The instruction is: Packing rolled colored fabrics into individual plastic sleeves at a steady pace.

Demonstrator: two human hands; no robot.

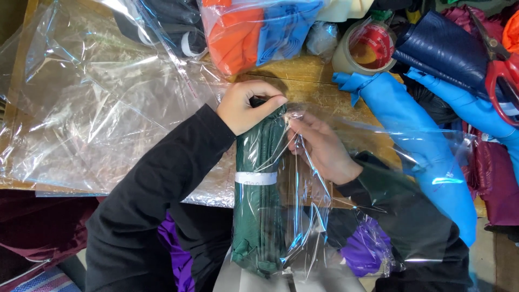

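Both hands at green roll (258,211): left hand (246,105) clamps top, right hand (321,146) pinches clear bag (308,189) alongside.

clear bag (303,216) around green roll, white label (255,178)

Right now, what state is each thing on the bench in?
Green rolled garment: banded, partly inside the clear bag.
Clear bag: open at its top.
Left hand: gripping the garment's top end.
Right hand: pinching the bag's edge.
Tape roll: lying flat.
Red scissors: closed, it seems.
Orange and blue garments: bagged.
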